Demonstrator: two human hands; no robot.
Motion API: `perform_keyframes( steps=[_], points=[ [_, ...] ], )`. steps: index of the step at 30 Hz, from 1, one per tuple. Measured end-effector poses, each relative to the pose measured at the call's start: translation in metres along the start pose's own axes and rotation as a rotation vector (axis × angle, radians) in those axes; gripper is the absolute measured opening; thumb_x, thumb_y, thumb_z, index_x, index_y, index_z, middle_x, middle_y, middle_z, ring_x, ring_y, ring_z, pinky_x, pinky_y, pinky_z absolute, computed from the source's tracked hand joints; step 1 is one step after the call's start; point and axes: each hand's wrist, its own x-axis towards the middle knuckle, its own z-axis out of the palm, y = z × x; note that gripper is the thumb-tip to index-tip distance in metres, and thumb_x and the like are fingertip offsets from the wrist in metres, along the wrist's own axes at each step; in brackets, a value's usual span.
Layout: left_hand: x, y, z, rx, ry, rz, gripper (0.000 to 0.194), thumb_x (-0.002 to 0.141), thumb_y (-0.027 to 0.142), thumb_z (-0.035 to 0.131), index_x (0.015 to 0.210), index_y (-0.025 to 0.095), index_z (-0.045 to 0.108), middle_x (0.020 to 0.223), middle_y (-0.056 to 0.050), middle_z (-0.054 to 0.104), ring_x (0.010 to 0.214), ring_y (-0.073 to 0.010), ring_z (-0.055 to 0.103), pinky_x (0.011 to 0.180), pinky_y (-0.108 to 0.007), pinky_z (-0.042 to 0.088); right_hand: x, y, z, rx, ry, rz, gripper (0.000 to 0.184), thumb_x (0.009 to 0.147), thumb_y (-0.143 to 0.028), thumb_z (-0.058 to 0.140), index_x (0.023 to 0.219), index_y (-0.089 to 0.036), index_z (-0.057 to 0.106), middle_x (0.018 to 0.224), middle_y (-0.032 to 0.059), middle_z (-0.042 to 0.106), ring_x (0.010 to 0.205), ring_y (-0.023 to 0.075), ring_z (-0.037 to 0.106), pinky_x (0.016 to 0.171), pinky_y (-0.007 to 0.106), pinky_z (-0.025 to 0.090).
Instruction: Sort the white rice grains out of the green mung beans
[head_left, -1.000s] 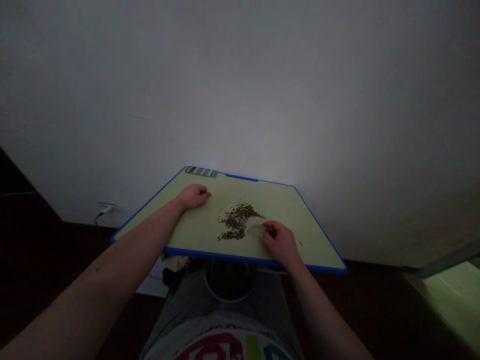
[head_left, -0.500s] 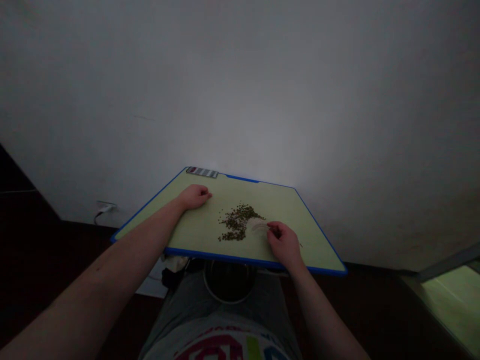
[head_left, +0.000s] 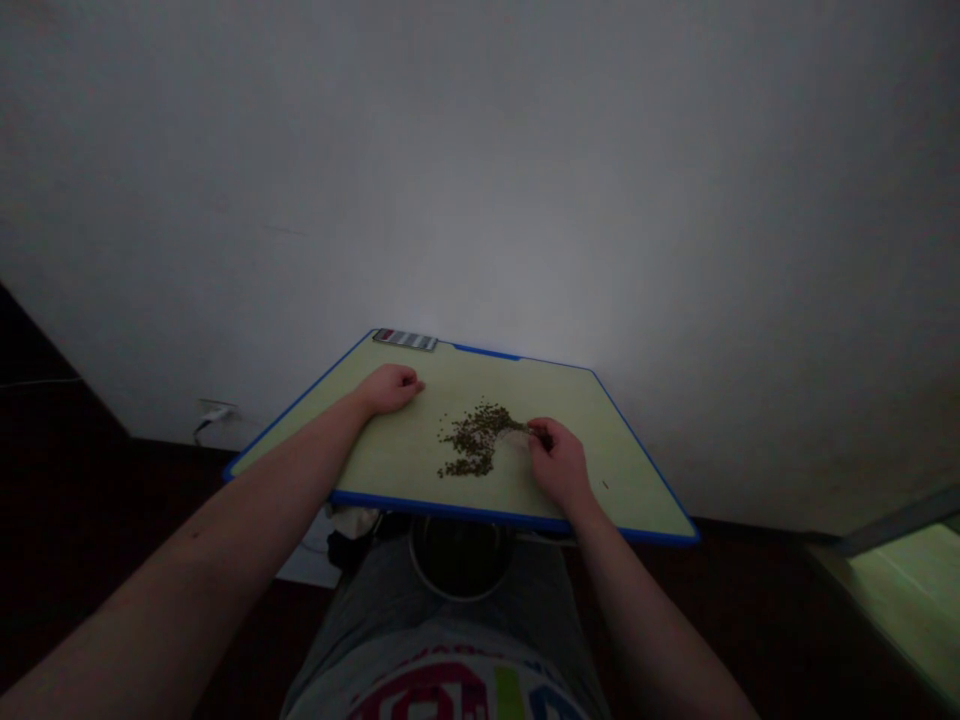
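A pale folding-style tabletop with a blue edge (head_left: 634,440) carries a loose spread of small dark brownish-green grains (head_left: 472,440), likely beans or seeds. My right hand (head_left: 559,460) pinches a thin, see-through curved plastic piece (head_left: 513,438) at the right side of the grains, its far end low against the tabletop. What exactly the piece is cannot be made out. Left of the grains, my left hand (head_left: 390,388) rests on the tabletop, fingers curled in, apart from the grains; nothing shows in it.
A phone-like slab (head_left: 405,340) lies at the far left corner. Below the near edge, a round dark pot or bowl (head_left: 459,560) sits between my legs. One small dark sliver (head_left: 605,485) lies on the right. A wall with a plugged socket (head_left: 216,412) stands behind.
My right hand has moved slightly away from me and a little left, with the clear piece pushed along the grains. My left hand has stayed in place.
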Motion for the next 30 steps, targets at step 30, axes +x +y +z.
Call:
perform_keyframes(
  steps=[30],
  points=[
    [-0.002,0.0,0.0,-0.015,0.014,-0.013,0.035,0.078,0.046,0.044,0.061,0.017,0.055,0.056,-0.001,0.051,0.055,-0.0127,0.044,0.054,-0.026,0.028,-0.011,0.0,-0.001,0.066,-0.109,-0.009,0.022,0.067,-0.018,0.048,0.083,-0.017,0.064,0.068,0.001,0.063,0.061,0.0152,0.057,0.061,0.027,0.044]
  ],
)
